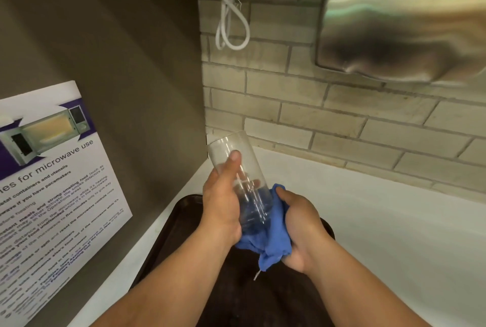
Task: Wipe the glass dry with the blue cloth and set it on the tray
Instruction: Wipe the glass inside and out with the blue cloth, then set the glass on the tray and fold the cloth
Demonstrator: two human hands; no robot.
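Note:
A tall clear glass (236,158) is held tilted above the tray, its open mouth pointing up and away from me. My left hand (222,198) grips its side, thumb lying along the wall. My right hand (299,226) holds the blue cloth (268,240) bunched around the lower end of the glass, which shows blue through the wall. A dark brown tray (168,232) lies on the white counter under both hands, mostly hidden by my forearms.
A white counter (394,234) runs to the right, backed by a pale brick wall (315,106). A steel hand dryer (405,32) hangs at the upper right, a white cable (228,21) loops beside it. A microwave-use poster (52,182) is on the grey left wall.

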